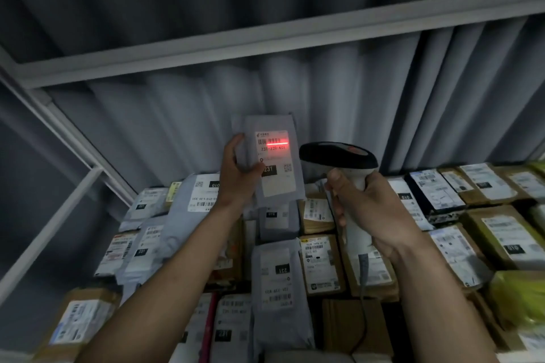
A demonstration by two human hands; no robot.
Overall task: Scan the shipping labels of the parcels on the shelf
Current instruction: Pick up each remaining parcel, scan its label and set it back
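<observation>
Scanner beam on the raised parcel's label

Your left hand (240,169) grips a grey mailer (272,156), its white label (275,162) red-lit; beside the mailer, your right hand (370,209) grips the scanner (339,156).

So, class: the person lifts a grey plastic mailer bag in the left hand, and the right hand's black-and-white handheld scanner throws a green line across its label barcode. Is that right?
One detail is wrong: the line is red, not green. The head view shows the left hand holding up the grey plastic mailer bag, while the black-and-white handheld scanner in the right hand throws a red line across its label barcode.
</observation>
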